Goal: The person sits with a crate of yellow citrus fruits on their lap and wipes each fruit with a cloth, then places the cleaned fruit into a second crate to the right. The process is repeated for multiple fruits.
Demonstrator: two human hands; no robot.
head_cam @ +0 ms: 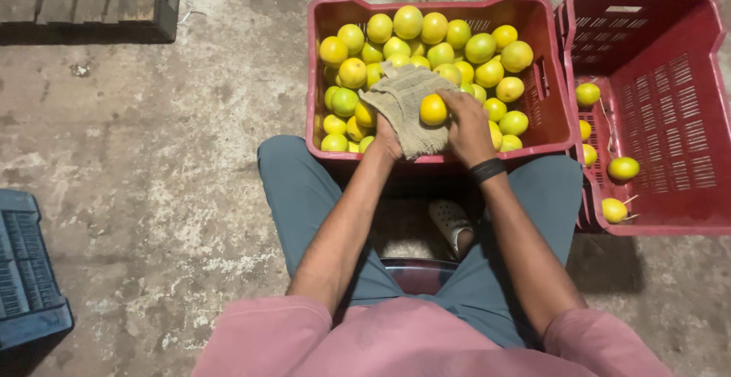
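Fig.: left hand point(387, 138) cups burlap cloth point(403, 107) as a pad; right hand point(466, 122) fingers grasp yellow citrus fruit point(433, 110) w/ cloth beneath, over full red crate point(438, 158). Wiped fruit in side crate point(670, 110).

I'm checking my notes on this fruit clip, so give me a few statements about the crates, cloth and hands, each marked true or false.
1. The right hand touches a yellow fruit lying on the cloth. True.
2. The left hand is under the cloth. True.
3. The crate on the right is heaped full. False: it holds only a few fruits.
4. The full crate is blue. False: it is red.
5. A dark band is on the left wrist. False: it is on the right wrist.
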